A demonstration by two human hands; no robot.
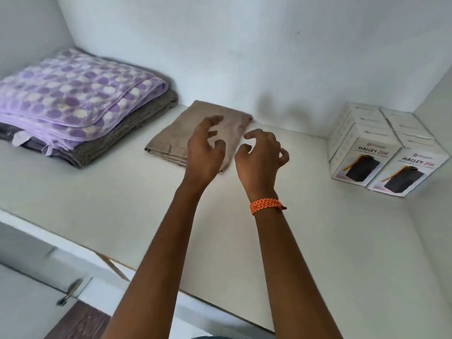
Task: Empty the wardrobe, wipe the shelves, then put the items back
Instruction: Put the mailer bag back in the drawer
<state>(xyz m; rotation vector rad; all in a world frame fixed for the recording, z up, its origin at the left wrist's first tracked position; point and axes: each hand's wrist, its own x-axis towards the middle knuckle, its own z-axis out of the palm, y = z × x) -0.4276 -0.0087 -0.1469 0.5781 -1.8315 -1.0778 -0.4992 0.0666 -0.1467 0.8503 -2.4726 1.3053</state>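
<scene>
Mid-shelf (244, 228), our folded beige cloth (195, 133) lies with its long axis running from 7 to 1 o'clock. Our left hand (205, 152) hovers over its near right corner, nearer than our right hand (260, 155) just off its 3 o'clock edge. Fingers (212, 120) on both are loosely curled, spread, and holding nothing.

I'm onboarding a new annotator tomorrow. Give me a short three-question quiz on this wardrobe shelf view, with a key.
1. True or false: the left hand grips the beige folded cloth.
2. Which wrist wears the orange bracelet?
3. What lies directly under the purple dotted blanket? A) boxes B) grey blanket C) bare shelf

Key
1. False: both hands hover with fingers loosely curled, holding nothing.
2. The right hand side.
3. B. The two white boxes stand in the right corner.
</scene>
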